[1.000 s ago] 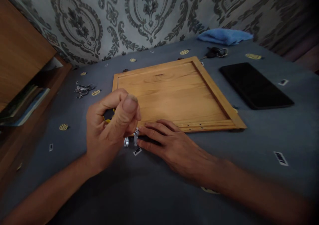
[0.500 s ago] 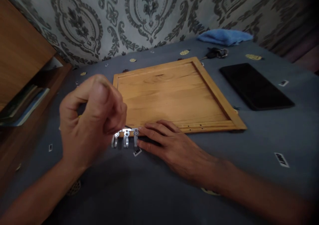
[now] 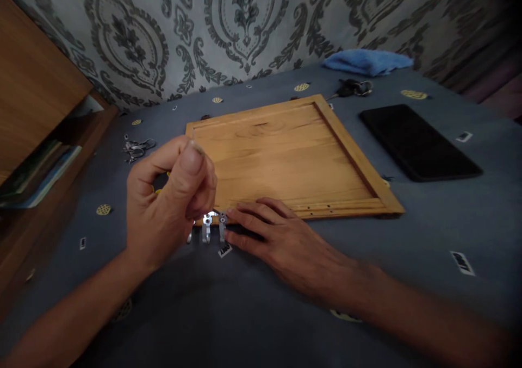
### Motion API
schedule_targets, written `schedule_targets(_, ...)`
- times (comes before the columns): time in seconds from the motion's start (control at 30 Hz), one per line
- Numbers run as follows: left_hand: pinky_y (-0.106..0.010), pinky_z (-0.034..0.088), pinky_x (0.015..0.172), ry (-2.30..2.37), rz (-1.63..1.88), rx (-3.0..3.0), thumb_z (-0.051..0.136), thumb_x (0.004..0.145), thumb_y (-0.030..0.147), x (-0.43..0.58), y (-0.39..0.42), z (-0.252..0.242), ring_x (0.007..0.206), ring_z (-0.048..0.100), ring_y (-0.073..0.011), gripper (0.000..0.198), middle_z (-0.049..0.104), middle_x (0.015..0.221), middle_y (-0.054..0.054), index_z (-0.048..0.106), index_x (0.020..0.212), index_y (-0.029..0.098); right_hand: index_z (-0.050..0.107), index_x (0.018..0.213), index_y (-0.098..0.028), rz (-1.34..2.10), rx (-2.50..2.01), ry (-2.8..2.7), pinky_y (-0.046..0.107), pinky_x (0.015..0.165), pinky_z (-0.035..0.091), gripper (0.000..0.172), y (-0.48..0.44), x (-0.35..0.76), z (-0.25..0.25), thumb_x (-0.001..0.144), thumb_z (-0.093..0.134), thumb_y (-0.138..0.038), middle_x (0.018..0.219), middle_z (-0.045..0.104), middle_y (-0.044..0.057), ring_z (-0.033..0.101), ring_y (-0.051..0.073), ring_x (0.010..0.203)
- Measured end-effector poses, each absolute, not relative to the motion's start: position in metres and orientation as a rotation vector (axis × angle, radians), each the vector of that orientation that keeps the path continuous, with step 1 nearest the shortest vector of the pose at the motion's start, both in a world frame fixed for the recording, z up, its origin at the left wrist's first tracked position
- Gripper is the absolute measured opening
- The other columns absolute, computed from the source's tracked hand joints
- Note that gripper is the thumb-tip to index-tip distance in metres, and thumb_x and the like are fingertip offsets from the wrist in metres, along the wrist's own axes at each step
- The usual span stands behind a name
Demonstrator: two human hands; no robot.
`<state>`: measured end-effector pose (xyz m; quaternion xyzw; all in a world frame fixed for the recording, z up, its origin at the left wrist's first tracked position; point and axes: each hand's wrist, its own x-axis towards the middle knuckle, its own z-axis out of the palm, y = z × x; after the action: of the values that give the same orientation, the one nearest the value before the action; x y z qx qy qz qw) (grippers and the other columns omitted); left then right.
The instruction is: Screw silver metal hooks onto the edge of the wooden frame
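Note:
My left hand [image 3: 171,199] is closed in a fist around a screwdriver [image 3: 158,191]. Only a bit of its yellow-and-black handle and its thin shaft show; the rest is hidden by my fingers. The shaft's tip is by the screw holes of a silver metal hook rack [image 3: 206,233], set along the near edge of a framed wooden board [image 3: 265,161]. My left hand covers the rack's left part. Fingers spread, my right hand [image 3: 277,232] lies flat on the board's near edge, its fingertips touching the right end of the rack.
A black tablet [image 3: 420,142] lies right of the board. Behind it are a key with a ring [image 3: 353,87] and a folded blue cloth [image 3: 368,62] by the patterned wall. More keys [image 3: 136,149] rest at left, near a wooden cabinet [image 3: 36,85] with books [image 3: 44,175].
My left hand has shifted right and slightly down with the screwdriver, now closer to the rack's right hook. The keys at left have come into view. My right hand stays in place.

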<state>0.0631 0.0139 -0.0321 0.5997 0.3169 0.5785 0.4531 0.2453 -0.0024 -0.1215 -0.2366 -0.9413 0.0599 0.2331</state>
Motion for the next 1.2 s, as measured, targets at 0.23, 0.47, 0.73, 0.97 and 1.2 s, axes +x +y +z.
schedule_targets(0.23,-0.019,0.023,0.033,0.781,1.429,1.476,0.072,0.093,0.044,0.062,0.014,-0.036,0.035,0.026,-0.0041,0.041,0.034,0.045,0.008,0.063,0.066,0.015,0.069,0.126,-0.024,0.150,-0.662,-2.580,0.047,0.108,0.046,0.026,-0.003,0.245,-0.121,0.102,0.059,-0.022,0.137,0.067,0.006,0.054,0.025,0.129)
schedule_targets(0.47,-0.019,0.025,0.035,0.792,1.434,1.499,0.072,0.093,0.044,0.063,0.012,-0.029,0.036,0.024,-0.0036,0.042,0.035,0.047,0.008,0.062,0.064,0.016,0.068,0.126,-0.023,0.155,-0.649,-2.567,0.047,0.107,0.046,0.027,-0.003,0.244,-0.121,0.102,0.058,-0.019,0.135,0.068,0.006,0.055,0.025,0.128)
schedule_targets(0.73,-0.025,0.023,0.035,0.797,1.352,1.569,0.068,0.096,0.043,0.063,0.009,-0.033,0.036,0.024,-0.0062,0.041,0.033,0.045,0.006,0.060,0.064,0.018,0.067,0.129,-0.022,0.169,-0.640,-2.570,0.048,0.108,0.044,0.028,-0.003,0.246,-0.124,0.103,0.056,-0.020,0.139,0.066,0.007,0.053,0.026,0.130)
schedule_targets(0.97,-0.024,0.025,0.036,0.805,1.335,1.571,0.067,0.097,0.043,0.063,0.009,-0.035,0.037,0.027,-0.0058,0.042,0.036,0.047,0.005,0.061,0.065,0.017,0.067,0.128,-0.021,0.160,-0.629,-2.548,0.047,0.107,0.044,0.027,-0.003,0.246,-0.123,0.103,0.055,-0.020,0.137,0.066,0.007,0.054,0.026,0.129)
schedule_targets(1.2,-0.026,0.031,0.042,0.867,1.358,1.645,0.062,0.100,0.043,0.059,0.004,-0.041,0.045,0.037,-0.0068,0.039,0.052,0.059,0.002,0.063,0.071,0.017,0.068,0.127,-0.021,0.171,-0.627,-2.552,0.047,0.107,0.045,0.027,-0.003,0.246,-0.123,0.102,0.057,-0.020,0.136,0.067,0.008,0.054,0.026,0.128)
